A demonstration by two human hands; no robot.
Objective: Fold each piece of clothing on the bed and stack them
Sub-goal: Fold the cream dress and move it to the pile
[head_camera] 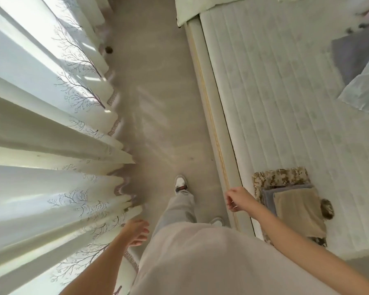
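Bare skin, nothing held: both hands hang free in the aisle between curtain and bed.
Left hand (pixel 136 233): fingers loose and slightly spread, gripping nothing, close beside the curtain hem.
Right hand (pixel 237 199): fingers lightly curled inward, holding nothing, over the bed's edge — just short of the folded stack.
Writing: none readable anywhere; no brand or label shows on the clothes or shoes.
Folded stack (pixel 290 203): lies on the bed near its edge, by the right forearm.
Stack layers: a tan piece (pixel 298 211) on top, a grey piece (pixel 268 195) under it, a camouflage-print piece (pixel 279 175) at the bottom, its edges showing all round.
Loose clothing: a grey-purple piece (pixel 349 58) and a pale blue piece (pixel 366 90) lie spread further up the bed, well apart from the stack.
Bed (pixel 285 103): white quilted cover with lengthwise stripes, a yellow trim line along its side.
Curtain (pixel 51 124): cream folds with a branch pattern — sunlit from behind.
Floor (pixel 158 103): beige, with one white shoe (pixel 180 184) stepped forward.
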